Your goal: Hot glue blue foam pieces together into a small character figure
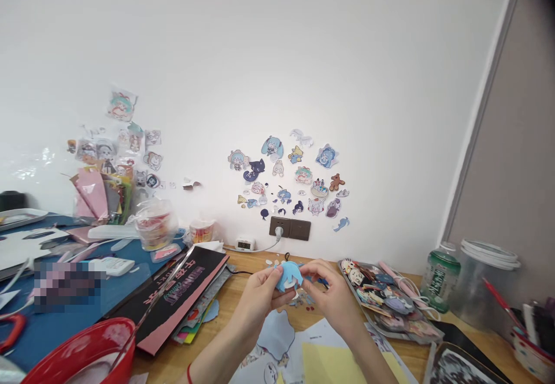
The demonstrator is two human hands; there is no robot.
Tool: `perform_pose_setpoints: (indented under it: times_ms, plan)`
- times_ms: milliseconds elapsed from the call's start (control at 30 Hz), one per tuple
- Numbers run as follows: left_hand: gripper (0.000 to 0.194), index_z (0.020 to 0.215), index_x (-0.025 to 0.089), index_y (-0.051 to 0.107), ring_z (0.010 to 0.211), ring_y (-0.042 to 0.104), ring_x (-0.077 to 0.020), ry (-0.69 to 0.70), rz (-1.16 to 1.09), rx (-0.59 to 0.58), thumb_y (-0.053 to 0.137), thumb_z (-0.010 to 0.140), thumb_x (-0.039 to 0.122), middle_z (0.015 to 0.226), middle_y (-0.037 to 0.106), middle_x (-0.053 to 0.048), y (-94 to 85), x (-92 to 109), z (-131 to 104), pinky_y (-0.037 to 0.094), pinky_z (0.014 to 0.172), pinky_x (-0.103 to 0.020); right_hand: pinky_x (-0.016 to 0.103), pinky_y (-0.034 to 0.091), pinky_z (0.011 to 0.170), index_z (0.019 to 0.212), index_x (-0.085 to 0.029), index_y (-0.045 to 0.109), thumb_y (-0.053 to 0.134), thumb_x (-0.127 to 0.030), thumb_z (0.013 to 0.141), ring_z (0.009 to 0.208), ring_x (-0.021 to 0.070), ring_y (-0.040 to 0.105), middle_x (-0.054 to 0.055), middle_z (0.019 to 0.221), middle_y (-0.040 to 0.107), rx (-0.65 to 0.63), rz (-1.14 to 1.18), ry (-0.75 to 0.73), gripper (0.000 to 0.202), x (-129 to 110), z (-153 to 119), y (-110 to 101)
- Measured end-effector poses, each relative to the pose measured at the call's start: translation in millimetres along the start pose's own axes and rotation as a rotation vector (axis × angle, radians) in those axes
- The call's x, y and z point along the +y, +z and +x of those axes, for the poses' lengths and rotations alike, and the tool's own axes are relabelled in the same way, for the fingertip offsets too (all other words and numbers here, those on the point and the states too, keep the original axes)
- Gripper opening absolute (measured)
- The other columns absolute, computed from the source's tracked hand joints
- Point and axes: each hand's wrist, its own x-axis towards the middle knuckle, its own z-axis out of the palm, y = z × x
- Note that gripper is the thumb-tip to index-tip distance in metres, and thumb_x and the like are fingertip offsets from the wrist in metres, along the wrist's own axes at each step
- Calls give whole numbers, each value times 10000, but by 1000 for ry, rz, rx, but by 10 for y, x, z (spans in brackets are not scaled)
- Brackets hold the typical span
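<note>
Up in front of me, above the table, is a light blue cut-out piece [289,276] with a jagged lower edge, shaped like a cartoon fringe of hair. My left hand [261,292] grips its left side, thumb on the front and fingers behind. The fingertips of my right hand [330,292] pinch its right edge. Just below my hands lies a larger pale blue cut-out sheet [277,335] on printed papers. A yellow sheet [332,364] lies under my right forearm. Small coloured scraps on the table are partly hidden behind my fingers.
A red basin [119,338] and a black-and-pink folder [186,291] are at left. On the right stand a tray of cartoon cut-outs [416,332], a green-labelled jar [440,277] and a pen holder [535,352]. A plugged socket [289,228] sits on the wall behind.
</note>
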Motion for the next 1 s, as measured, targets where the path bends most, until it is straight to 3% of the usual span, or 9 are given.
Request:
perform_pose_setpoints:
  times_ms: [367,600,867,1000]
  plan:
    - [462,833,100,689,720,636,-169,54,32,-12,696,612,506,737,695,-61,15,22,-8,512,812,-295,311,429,712,834,-208,641,651,-294,698,775,193,525,31,853,611,29,-3,79,162,-46,-18,48]
    - [437,748,117,677,648,574,-121,121,79,-3,701,591,524,657,628,-11,57,26,-36,518,719,-244,327,422,767,1071,-225,563,666,-289,684,835,198,524,23,884,598,40,-45,79,406,-68,-44,74]
    - [424,796,113,681,649,534,-119,138,114,-26,676,636,505,658,604,-11,84,48,-78,511,700,-245,296,437,751,1022,-228,593,620,-219,739,864,193,543,29,906,609,16,-163,-15,284,-167,-40,21]
    - [423,812,116,680,658,546,-125,134,120,-30,664,651,507,655,603,-6,89,51,-84,511,718,-256,296,447,735,1005,-239,612,633,-221,735,809,188,539,17,849,601,72,-163,-53,271,-131,-43,33]
